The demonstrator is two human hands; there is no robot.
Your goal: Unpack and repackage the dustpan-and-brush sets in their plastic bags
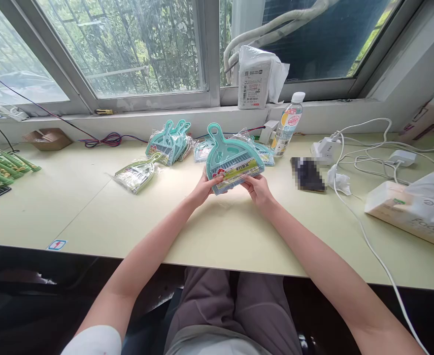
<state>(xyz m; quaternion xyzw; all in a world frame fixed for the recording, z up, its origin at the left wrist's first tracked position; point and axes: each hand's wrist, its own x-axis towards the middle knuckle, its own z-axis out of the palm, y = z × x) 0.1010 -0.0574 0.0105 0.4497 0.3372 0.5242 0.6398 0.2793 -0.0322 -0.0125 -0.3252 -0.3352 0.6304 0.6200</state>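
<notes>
A teal mini dustpan (231, 150) with a brush packed in it is held up above the table, its looped handle pointing away from me. My left hand (203, 189) grips its lower left edge, and my right hand (258, 188) grips the lower right edge. Across its front runs a yellow-green printed label. Behind it on the table lie more wrapped teal dustpans (263, 152), partly hidden. To the left stands a stack of similar teal dustpans (170, 140). Nearer me than that stack rests a green dustpan (135, 173) in clear wrapping.
A bottle (288, 123) stands by the windowsill, with a dark phone (308, 174) close by. White cables and chargers (326, 148) spread over the right side beside a tissue pack (412, 212). At left are a cardboard tray (47, 139) and green bundled items (6, 167).
</notes>
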